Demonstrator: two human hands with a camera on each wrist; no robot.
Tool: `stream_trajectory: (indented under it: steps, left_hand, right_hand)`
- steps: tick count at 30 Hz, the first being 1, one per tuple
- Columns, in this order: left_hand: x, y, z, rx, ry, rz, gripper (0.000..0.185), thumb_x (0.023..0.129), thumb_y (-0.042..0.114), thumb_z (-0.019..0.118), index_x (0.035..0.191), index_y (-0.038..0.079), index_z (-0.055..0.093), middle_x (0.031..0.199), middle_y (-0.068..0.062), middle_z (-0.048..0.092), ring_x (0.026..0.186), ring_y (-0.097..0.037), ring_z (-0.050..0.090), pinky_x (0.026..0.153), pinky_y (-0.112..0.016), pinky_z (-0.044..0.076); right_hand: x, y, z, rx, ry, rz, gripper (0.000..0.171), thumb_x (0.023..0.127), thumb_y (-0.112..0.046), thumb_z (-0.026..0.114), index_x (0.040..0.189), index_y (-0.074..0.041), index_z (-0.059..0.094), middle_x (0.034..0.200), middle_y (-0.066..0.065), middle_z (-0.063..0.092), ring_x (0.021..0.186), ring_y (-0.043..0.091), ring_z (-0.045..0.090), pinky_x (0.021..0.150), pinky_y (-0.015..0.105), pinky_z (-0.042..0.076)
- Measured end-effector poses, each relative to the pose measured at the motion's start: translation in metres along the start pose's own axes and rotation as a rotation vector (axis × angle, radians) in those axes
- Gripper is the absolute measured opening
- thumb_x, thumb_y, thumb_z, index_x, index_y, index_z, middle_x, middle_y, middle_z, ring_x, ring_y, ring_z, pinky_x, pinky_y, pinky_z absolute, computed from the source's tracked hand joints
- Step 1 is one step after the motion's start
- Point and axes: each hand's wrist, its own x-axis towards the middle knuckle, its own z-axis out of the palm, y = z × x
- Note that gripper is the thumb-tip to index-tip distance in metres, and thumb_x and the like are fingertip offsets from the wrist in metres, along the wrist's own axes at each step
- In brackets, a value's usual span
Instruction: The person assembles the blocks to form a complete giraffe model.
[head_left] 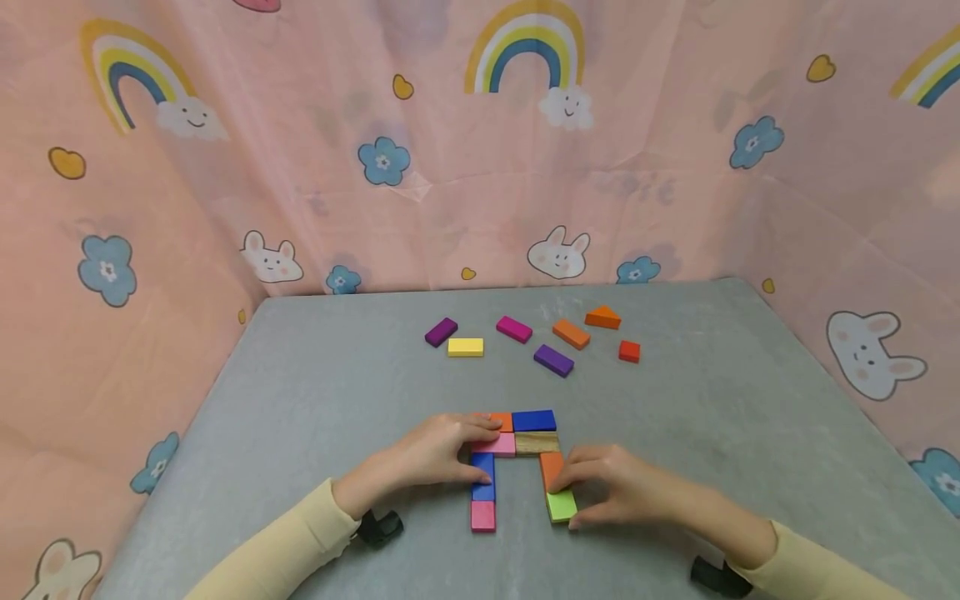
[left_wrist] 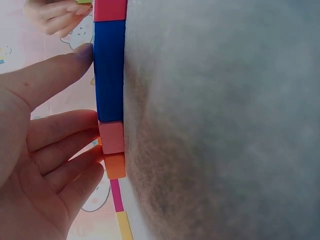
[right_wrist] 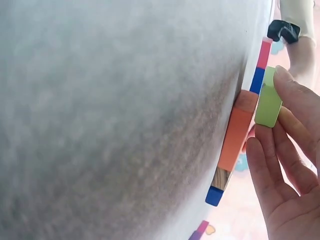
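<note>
Seen from head height, looking forward and down over a grey table (head_left: 315, 400) toward a pink curtain (head_left: 465, 192), both hands and all blocks in frame. Left wrist view: very close, skimming the tabletop, turned sideways, left hand (left_wrist: 35, 150) against the blue block (left_wrist: 110, 70). Right wrist view: equally close and turned, right hand (right_wrist: 287, 165) at the green block (right_wrist: 268, 100). Shared by all 3: the block arrangement near the table's front edge.
</note>
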Motion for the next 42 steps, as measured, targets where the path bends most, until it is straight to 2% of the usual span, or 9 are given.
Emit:
stream_trajectory:
  steps: [13, 27, 33, 38, 42]
  left_hand:
    - [0.000, 0.001, -0.001, -0.011, -0.014, -0.003, 0.059, 0.076, 0.051, 0.060, 0.125, 0.018, 0.052, 0.133, 0.008, 0.045, 0.124, -0.008, 0.039, 0.098, -0.033, 0.037]
    - [0.001, 0.001, -0.001, -0.016, -0.014, -0.013, 0.060, 0.075, 0.051, 0.062, 0.125, 0.018, 0.052, 0.133, 0.008, 0.045, 0.124, -0.009, 0.038, 0.098, -0.036, 0.037]
    - [0.000, 0.001, -0.001, -0.015, -0.014, -0.014, 0.060, 0.075, 0.050, 0.062, 0.125, 0.019, 0.052, 0.133, 0.008, 0.044, 0.125, -0.009, 0.038, 0.098, -0.035, 0.037]
    - [0.000, 0.002, -0.001, -0.017, -0.015, -0.018, 0.060, 0.075, 0.050, 0.062, 0.125, 0.019, 0.052, 0.133, 0.009, 0.044, 0.125, -0.009, 0.038, 0.098, -0.036, 0.037]
    - [-0.001, 0.002, -0.001, -0.012, -0.009, -0.014, 0.059, 0.075, 0.049, 0.063, 0.125, 0.018, 0.052, 0.133, 0.008, 0.045, 0.124, -0.009, 0.038, 0.098, -0.035, 0.037]
  right_hand:
    - [-0.001, -0.002, 0.003, 0.025, -0.056, 0.068, 0.033, 0.075, -0.031, 0.069, 0.106, -0.024, 0.060, 0.099, -0.012, 0.058, 0.086, 0.000, 0.054, 0.075, 0.023, 0.050]
    - [-0.005, -0.001, 0.006, 0.021, -0.069, 0.088, 0.033, 0.074, -0.032, 0.070, 0.104, -0.025, 0.059, 0.097, -0.011, 0.056, 0.084, 0.001, 0.055, 0.073, 0.020, 0.050]
    - [-0.012, 0.000, 0.004, 0.028, -0.035, 0.094, 0.033, 0.073, -0.032, 0.071, 0.102, -0.021, 0.060, 0.094, -0.009, 0.058, 0.082, 0.002, 0.056, 0.070, 0.019, 0.050]
    - [-0.017, 0.002, 0.005, -0.004, 0.015, 0.066, 0.030, 0.072, -0.031, 0.072, 0.096, -0.021, 0.060, 0.088, -0.009, 0.058, 0.077, 0.002, 0.055, 0.065, 0.017, 0.049]
    - [-0.017, 0.002, 0.005, 0.010, 0.020, 0.068, 0.027, 0.073, -0.029, 0.071, 0.095, -0.021, 0.059, 0.086, -0.009, 0.058, 0.075, 0.002, 0.055, 0.064, 0.016, 0.049]
